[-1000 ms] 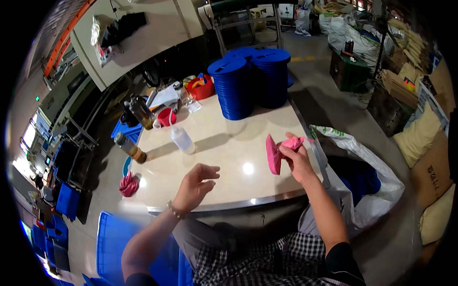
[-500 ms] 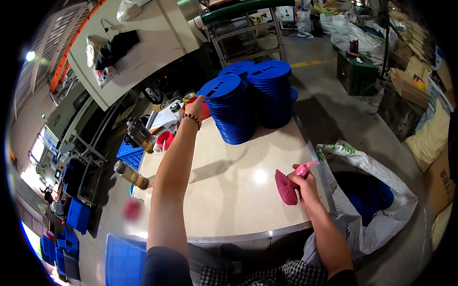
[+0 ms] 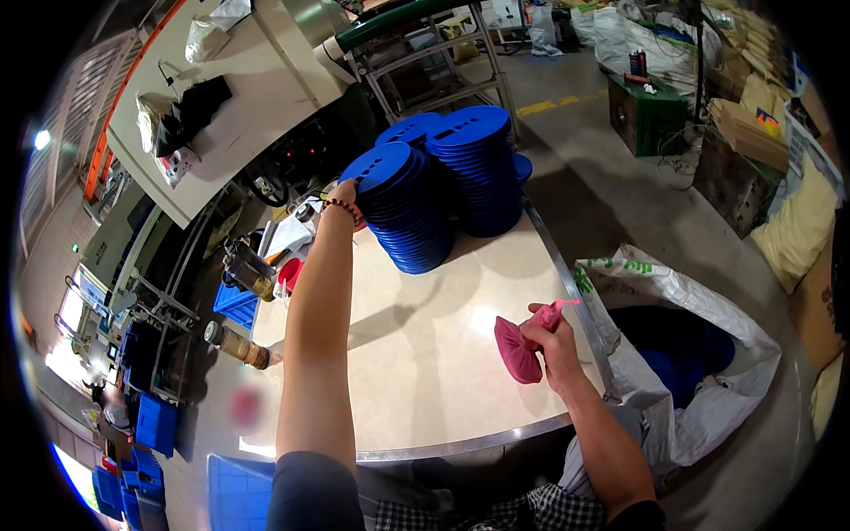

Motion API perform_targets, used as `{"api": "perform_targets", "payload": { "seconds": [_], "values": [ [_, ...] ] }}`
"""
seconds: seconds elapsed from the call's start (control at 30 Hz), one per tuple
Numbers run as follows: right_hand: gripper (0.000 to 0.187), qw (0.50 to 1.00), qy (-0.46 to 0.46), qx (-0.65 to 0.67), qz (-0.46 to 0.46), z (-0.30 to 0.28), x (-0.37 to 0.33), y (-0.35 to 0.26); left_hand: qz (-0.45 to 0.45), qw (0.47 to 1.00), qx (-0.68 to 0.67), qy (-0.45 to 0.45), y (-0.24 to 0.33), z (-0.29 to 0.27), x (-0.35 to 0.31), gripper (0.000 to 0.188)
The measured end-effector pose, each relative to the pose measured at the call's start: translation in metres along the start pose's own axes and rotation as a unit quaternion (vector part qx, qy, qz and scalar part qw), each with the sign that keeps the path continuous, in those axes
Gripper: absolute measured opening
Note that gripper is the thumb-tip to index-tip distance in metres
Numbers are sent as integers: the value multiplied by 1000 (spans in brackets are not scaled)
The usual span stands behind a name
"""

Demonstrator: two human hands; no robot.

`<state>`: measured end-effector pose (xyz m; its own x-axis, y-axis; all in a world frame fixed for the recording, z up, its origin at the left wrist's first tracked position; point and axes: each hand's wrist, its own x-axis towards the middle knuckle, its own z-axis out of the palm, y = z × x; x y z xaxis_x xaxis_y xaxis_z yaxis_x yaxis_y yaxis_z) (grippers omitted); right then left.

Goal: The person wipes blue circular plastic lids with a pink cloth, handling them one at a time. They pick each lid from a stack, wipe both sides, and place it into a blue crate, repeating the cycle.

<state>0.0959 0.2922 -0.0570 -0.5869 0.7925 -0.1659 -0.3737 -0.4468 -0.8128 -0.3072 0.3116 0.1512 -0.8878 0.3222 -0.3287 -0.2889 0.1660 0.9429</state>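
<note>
Three tall stacks of flat, round blue discs stand together at the far side of the table. With my left arm stretched out, my left hand (image 3: 343, 194) is closed at the left rim of the top blue disc (image 3: 376, 166) on the nearest stack; some of its fingers are hidden. The disc has small dark slots in its top. My right hand (image 3: 558, 352) is closed around the gathered neck of a pink cloth pouch (image 3: 518, 351), over the right part of the table. The pouch's full end hangs to the left, and a pink tail sticks out past my fingers.
A white woven sack (image 3: 651, 265) with dark blue contents stands against the table's right edge. Left of the table (image 3: 425, 389) are a bottle (image 3: 235, 344), a jug (image 3: 248, 270), a red cup (image 3: 289, 274) and a blue crate (image 3: 235, 305). A translucent blue bin (image 3: 239, 491) is at lower left.
The view has shifted slightly, so the stacks appear further left. My left hand stays by the nearest stack's rim. My right hand still grips the pouch, which has turned a little.
</note>
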Motion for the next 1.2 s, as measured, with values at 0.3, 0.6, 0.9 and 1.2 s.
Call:
{"api": "perform_targets", "payload": {
  "seconds": [0.3,0.6,0.9,1.2],
  "values": [
    [52,1000,-9,-10,21,9,-5,6,134,959,171,181,11,-63,145,28],
    [51,1000,21,-22,-2,-3,3,-1,127,978,88,139,44,-35,77,37],
    [50,1000,0,-10,10,7,-2,13,373,473,796,52,37,-83,131,35],
    [52,1000,5,-9,-4,2,2,9,-13,954,298,-7,20,-41,32,39]
  ]
}}
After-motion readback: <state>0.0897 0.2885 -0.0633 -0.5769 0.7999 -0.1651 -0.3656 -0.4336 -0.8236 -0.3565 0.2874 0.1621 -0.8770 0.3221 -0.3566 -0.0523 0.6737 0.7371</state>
